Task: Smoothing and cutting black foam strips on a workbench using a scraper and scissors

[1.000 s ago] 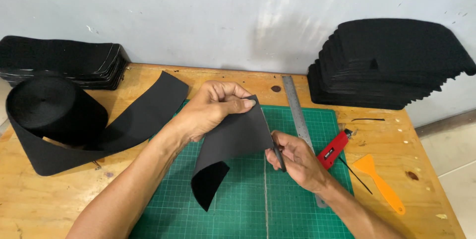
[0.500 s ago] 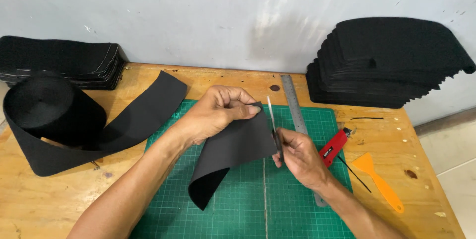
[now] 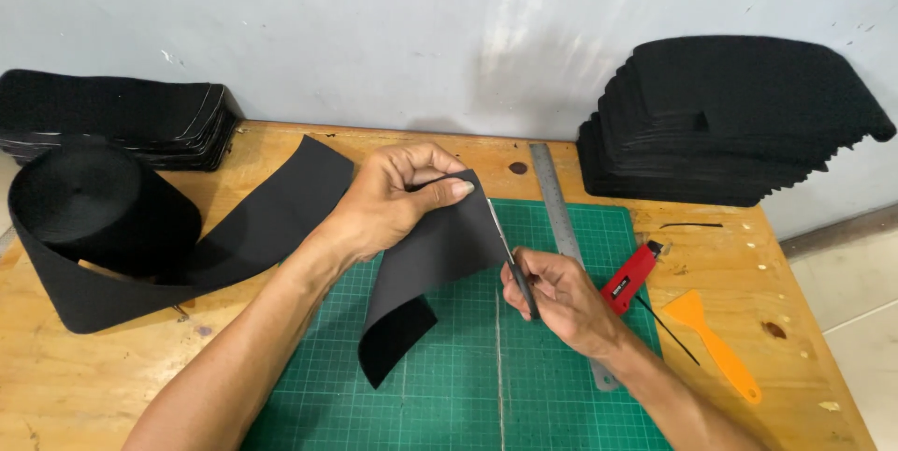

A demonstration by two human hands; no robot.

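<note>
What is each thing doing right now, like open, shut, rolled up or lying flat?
Left hand: pinching the black strip's top edge.
Right hand: gripping the scissors.
Scissors: blades at the strip's edge; cannot tell whether open.
Black strip: held up, lower end curling.
Black roll: partly unrolled.
Steel ruler: lying flat.
Red utility knife: lying on the table.

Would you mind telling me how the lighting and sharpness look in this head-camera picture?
Head view: soft, even light; a pale sheen on the grey wall; faint shadows under the black fabric piece on the green cutting mat; both hands, left and right, look sharp; the stacked black pieces lose detail.
</note>
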